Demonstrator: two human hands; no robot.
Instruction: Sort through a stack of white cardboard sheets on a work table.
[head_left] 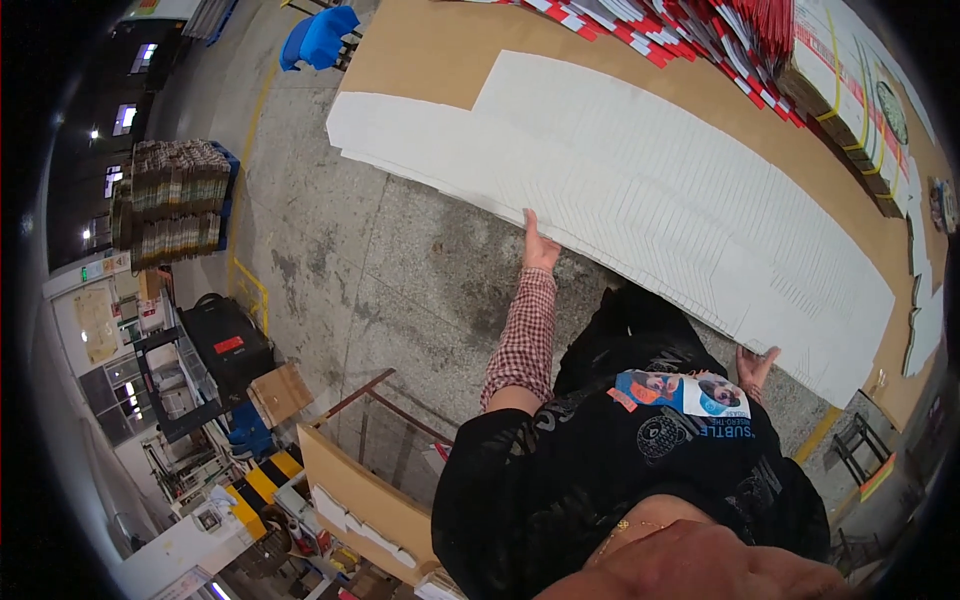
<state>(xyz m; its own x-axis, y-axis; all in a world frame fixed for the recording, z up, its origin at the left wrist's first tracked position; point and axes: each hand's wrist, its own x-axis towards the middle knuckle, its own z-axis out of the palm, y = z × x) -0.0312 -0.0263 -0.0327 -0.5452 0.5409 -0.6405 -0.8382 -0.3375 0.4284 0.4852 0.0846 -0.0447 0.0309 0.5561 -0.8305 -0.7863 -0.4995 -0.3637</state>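
Head view: white cardboard (620, 165) lies beyond both curled hands (541, 250) (755, 370), seemingly gripping its near edge.

The white sheets (640, 190) at centre are paper or card: matt, smooth-faced, finely ridged where edges overlap. The surface (425, 50) beneath them is brown and matt, resembling plain board. The sleeve (524, 322) near centre is checked cloth, wrinkled; the shirt (500, 490) at lower centre is matt black cloth. The floor (400, 260), left of centre, resembles concrete, stained and mottled. The box (282, 393) at lower left is matt brown cardboard.
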